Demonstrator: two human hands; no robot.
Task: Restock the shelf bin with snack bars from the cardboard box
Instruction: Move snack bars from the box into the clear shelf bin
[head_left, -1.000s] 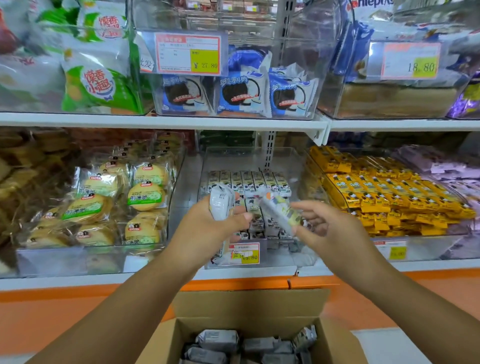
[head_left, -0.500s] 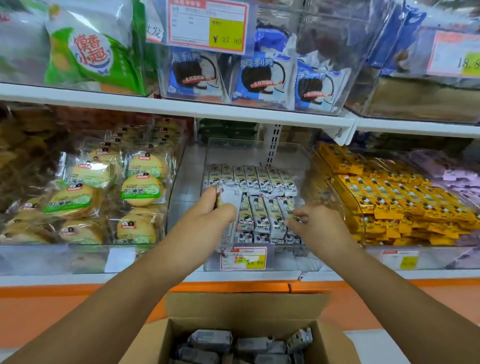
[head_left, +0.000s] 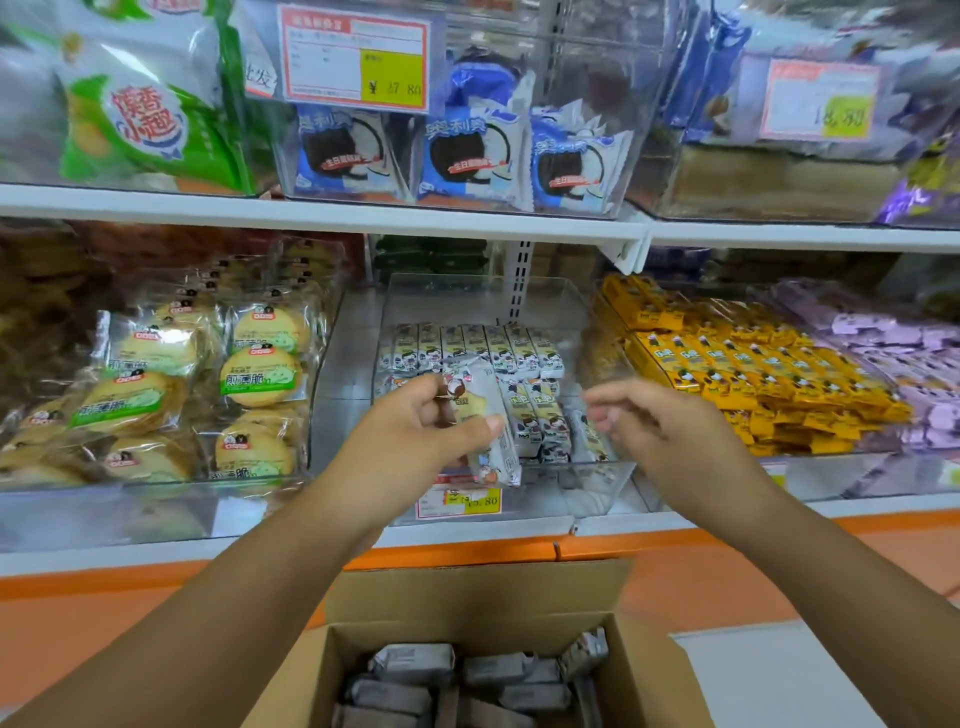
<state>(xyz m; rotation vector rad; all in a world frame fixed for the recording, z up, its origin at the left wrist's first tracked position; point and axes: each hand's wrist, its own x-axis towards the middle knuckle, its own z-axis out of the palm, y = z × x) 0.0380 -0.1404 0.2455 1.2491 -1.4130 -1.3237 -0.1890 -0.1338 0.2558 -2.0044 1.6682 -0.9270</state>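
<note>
While the left hand (head_left: 415, 431) hangs over the front of the clear shelf bin (head_left: 597, 483), its thumb and curled fingers clamp a small bunch of snack bars (head_left: 488, 415). These stand nearly upright, with their lower ends down by the bin's front wall. How many are in the bunch cannot be told. Their wrappers are pale cream and white with crimped ends, a brown round mark near the top and black-and-white print below.

Behind them, the same kind of bars lie side by side in rows (head_left: 467, 345) on the bin floor. The right hand (head_left: 660, 421) hovers just right of the bunch over the bin's right front part, fingers loosely bent and apart, holding nothing. Below both arms the cardboard box (head_left: 644, 670) stands open, with grey-looking wrapped bars (head_left: 415, 662) lying inside.
</note>
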